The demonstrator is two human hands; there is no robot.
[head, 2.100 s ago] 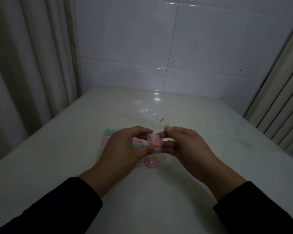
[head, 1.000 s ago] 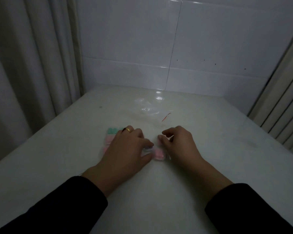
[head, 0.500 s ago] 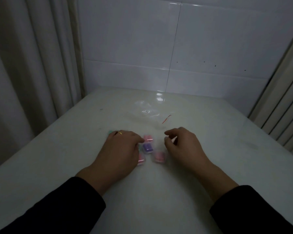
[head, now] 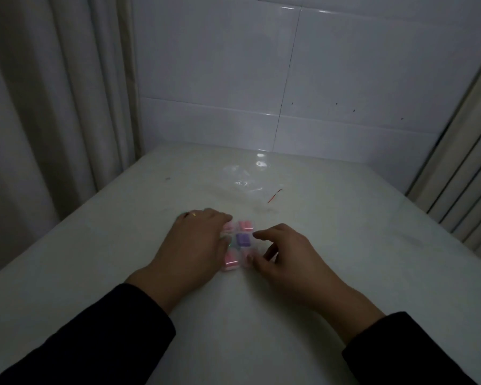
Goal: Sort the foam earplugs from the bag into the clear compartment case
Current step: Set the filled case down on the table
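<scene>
Head view: two loose-fingered hands, left (head: 190, 245) and right (head: 286, 254), flank one case (head: 239, 245).

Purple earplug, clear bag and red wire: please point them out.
purple earplug (head: 243, 239), head view, its top face.
clear bag (head: 240, 179), head view, its crinkled middle.
red wire (head: 275, 195), head view, its midpoint.

— Where does the clear plastic compartment case (head: 240, 244) lie?
— On the white table (head: 345, 245), between the left hand (head: 190, 247) and right hand (head: 285, 252).
— And the crumpled clear plastic bag (head: 240, 180)?
— Behind the case, toward the tiled wall (head: 261, 79).
</scene>
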